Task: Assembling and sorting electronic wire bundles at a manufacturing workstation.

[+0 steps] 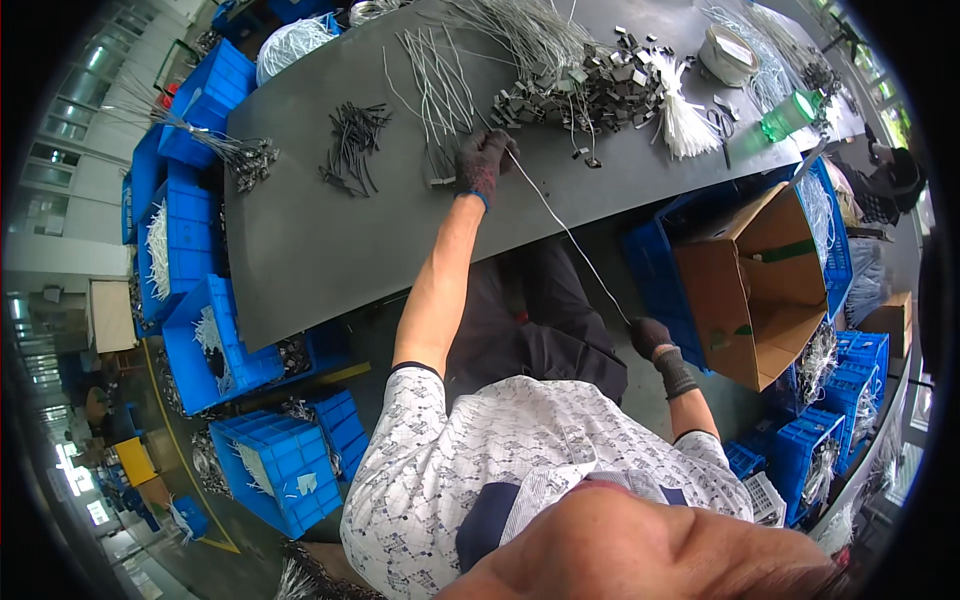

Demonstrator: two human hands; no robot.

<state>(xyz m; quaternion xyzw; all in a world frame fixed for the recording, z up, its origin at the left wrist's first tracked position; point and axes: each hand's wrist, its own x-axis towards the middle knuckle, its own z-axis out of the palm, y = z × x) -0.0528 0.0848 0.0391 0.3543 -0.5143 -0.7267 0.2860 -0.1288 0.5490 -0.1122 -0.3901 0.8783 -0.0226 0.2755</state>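
A thin white cable (568, 230) runs slantwise between my two hands, fairly taut and past the table's front edge. My left hand (484, 163), in a dark glove, is closed on its upper end just above the grey table (300, 250). Low on the right, beside the cardboard box, my gloved right hand (651, 338) is closed around the lower end. Just beyond my left hand lie loose grey cables (436, 82). A heap of small dark connectors (615, 88) with silvery faces is to their right. Short black cable pieces (354, 146) lie to the left.
White strips (682, 108), scissors (721, 122), a round tub (728, 56) and a green bottle (790, 116) lie at the table's right. An open cardboard box (715, 300) sits in a blue crate (655, 262) at my right. Blue bins (280, 470) crowd the left side.
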